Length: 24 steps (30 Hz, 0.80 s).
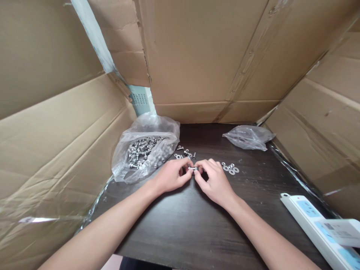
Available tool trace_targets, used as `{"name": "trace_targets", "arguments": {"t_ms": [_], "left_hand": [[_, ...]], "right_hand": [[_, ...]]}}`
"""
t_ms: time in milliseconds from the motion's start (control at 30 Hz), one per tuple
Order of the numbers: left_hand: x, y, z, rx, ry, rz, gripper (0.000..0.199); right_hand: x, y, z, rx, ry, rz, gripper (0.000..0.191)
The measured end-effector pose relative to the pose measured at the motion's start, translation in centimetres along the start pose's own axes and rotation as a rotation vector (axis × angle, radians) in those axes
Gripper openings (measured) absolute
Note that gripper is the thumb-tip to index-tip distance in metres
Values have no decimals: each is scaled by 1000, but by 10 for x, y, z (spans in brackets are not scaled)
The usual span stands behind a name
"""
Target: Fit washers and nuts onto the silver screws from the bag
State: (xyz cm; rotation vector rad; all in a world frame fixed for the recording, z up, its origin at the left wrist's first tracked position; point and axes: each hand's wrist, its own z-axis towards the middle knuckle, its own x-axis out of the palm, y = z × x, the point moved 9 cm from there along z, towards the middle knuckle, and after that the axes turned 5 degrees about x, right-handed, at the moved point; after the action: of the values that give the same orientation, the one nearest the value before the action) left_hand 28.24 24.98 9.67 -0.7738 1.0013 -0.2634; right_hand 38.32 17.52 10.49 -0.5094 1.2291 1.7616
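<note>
Writing: a pale printed sheet (140, 100) shows between the cardboard walls (202, 56) behind the full bag; its rows of print are too small to read. The white power strip (317, 225) carries blue-marked sockets and a label, also unreadable.

Held item: a small silver bolt (192, 169), shiny metal, lying roughly level between both hands. The left hand (171, 175) pinches one end with fingertips drawn together; the right hand (213, 179) pinches the other end likewise. Whether a nut or washer sits on it cannot be told.

Positions relative to the bolt: just behind it lie loose bolts (185, 153); just to its right, a small cluster of washers (230, 168). To its left sits a clear plastic bag (146, 150) full of assembled hardware. Well behind and right lies a second clear bag (247, 137), nearly flat.

Room: the dark table (182, 221) is bare in front of the bolt. Cardboard encloses left, rear and right sides; the strip occupies the near right corner.
</note>
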Motion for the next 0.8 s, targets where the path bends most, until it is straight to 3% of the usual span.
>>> {"name": "trace_targets", "arguments": {"t_ms": [800], "left_hand": [[-1, -1, 0, 38, -22, 31, 26]], "right_hand": [[0, -2, -1, 31, 0, 4, 8]]}}
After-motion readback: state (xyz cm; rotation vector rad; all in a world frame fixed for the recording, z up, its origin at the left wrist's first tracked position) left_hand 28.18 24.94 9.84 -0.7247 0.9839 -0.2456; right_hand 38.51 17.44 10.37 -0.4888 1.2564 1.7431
